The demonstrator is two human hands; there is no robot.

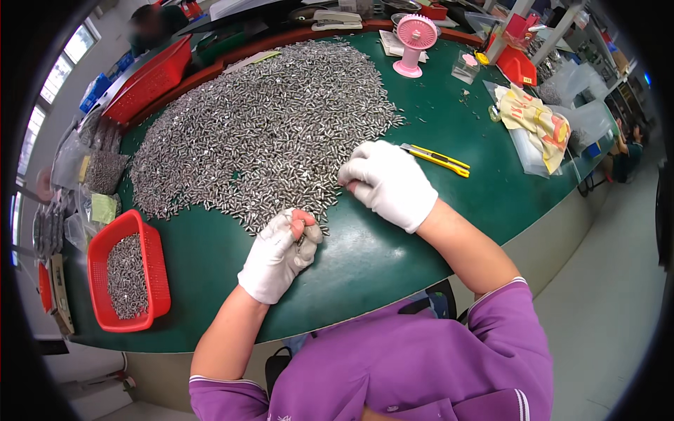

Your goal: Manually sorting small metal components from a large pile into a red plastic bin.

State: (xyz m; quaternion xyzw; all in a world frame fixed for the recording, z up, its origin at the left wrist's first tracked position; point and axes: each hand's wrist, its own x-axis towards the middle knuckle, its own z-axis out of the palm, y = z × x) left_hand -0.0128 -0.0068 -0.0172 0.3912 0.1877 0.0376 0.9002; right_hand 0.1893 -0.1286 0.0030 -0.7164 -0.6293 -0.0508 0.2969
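Step in hand looks like fingertip work on the small metal pins (260, 119), heaped on the green desk (210, 281), with the near edge of the heap between and just beyond both hands. Left hand (279, 256): thumb and fingers brought together low at that edge; a small dark piece seems to be pinched there, but whether it is a pin cannot be told. Right hand (390, 184): fingers curled inward at the right edge of the heap; what is gripped, if anything, is hidden.

To be done well: pins are best taken in small lots from the near edge, so the slope is not dragged down. Light pressure is advised; smooth, short pins can be expected to roll or squirt out of gloved fingers. Each lot is better turned over the bare strip of desk, where drops are easily spotted. The metal end of the yellow cutter (446, 161) lies just beside the right hand, so it is better moved clear.

Count: two hands, both white-gloved. One main heap; pins too many to be counted. One red basket (162, 281) at left, part filled with pins, also uncountable. One more red crate (151, 77) at upper left. One cutter, one pink fan (416, 35), one yellow cloth (533, 119).
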